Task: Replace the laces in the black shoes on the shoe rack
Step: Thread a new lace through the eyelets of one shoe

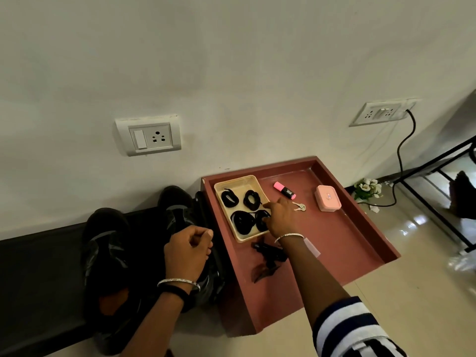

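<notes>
- Black lace coil (260, 220), near-right of four in the cream tray (238, 180): right hand (280, 217) curls its fingertips onto it.
- Left hand (188, 251) is curled over the black shoes (110, 253), just left of the red-brown surface (347, 240); can't tell if it grips anything.
- Progress: early, I'd say. The new lace isn't lifted yet, and the shoes are too dark to read the lacing.
- Room: the tray rim is tight and the keys (300, 206) lie beside the knuckles. Straight up is free.

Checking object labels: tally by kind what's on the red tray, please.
Black lace coils: 4
Beige basket: 1
Pink highlighter: 1
Pink box: 1
Key bunch: 1
Total: 8, leaving out the unclear dark items in front of the basket.
</notes>
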